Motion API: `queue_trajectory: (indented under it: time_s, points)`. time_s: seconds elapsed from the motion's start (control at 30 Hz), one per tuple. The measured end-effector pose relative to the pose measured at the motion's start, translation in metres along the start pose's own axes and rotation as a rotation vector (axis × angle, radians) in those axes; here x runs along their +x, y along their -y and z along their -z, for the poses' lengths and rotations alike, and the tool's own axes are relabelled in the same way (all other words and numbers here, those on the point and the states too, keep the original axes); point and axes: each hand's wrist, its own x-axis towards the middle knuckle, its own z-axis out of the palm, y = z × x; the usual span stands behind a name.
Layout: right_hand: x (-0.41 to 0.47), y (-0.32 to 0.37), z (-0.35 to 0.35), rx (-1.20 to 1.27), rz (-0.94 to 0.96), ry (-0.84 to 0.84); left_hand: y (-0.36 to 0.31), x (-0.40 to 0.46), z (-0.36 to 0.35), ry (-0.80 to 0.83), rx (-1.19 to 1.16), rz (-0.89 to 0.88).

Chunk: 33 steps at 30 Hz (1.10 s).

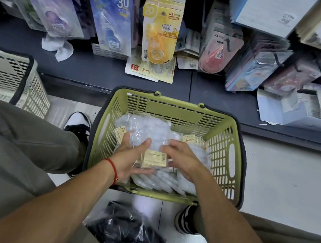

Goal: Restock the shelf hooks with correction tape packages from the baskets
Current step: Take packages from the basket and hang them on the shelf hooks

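A green basket [227, 132] stands on the floor in front of me, filled with clear plastic correction tape packages [150, 128]. My left hand [130, 158] and my right hand [183, 159] both reach into it. Between them they hold a clear bundle with a beige label [154, 158], the left hand under it with its thumb on top, the right hand gripping its right side. On the shelf hooks above hang yellow correction tape cards [160, 30], blue ones [113, 18], purple ones [54, 1] and pink ones [218, 50].
A beige basket [4, 74] stands at the left on the floor. A black plastic bag [131, 237] lies between my knees. Loose packs [149, 68] lie on the dark shelf base. Boxes and packets [316, 109] crowd the shelf at right.
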Motion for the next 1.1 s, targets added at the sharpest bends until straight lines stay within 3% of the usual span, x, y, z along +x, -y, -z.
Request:
queue_trajectory:
  time_s: [0.1, 0.17, 0.23, 0.27, 0.37, 0.63, 0.7, 0.83, 0.9, 1.1]
  points:
    - [0.010, 0.001, -0.004, -0.053, 0.039, 0.003, 0.001, 0.000, 0.006, -0.046, 0.079, -0.049]
    - [0.019, -0.004, 0.007, -0.123, 0.055, -0.221, 0.002, 0.001, 0.009, -0.090, 0.080, -0.071]
    - [0.025, -0.021, 0.030, -0.477, -0.008, -0.533, 0.004, 0.003, 0.013, -0.125, 0.076, -0.065]
    - [0.026, -0.034, 0.041, -0.706, -0.098, -0.604, 0.005, 0.003, 0.015, -0.133, 0.081, -0.064]
    - [0.027, -0.065, 0.056, -1.030, -0.282, -0.595, 0.007, 0.004, 0.019, -0.150, 0.102, -0.070]
    - [0.031, -0.068, 0.045, -1.336, -0.159, -0.587, 0.005, 0.006, 0.012, -0.146, 0.169, -0.111]
    - [0.030, -0.064, 0.040, -1.264, -0.160, -0.555, 0.004, 0.005, 0.010, -0.135, 0.165, -0.115]
    - [0.021, -0.057, 0.033, -0.740, -0.162, -0.536, 0.000, 0.001, 0.005, -0.132, 0.156, -0.135]
    - [0.012, -0.048, 0.042, -0.561, -0.126, -0.616, -0.005, 0.000, 0.005, -0.134, 0.142, -0.156]
    - [-0.028, 0.021, 0.104, -0.214, 0.178, -0.741, -0.022, 0.006, 0.008, -0.070, -0.008, -0.159]
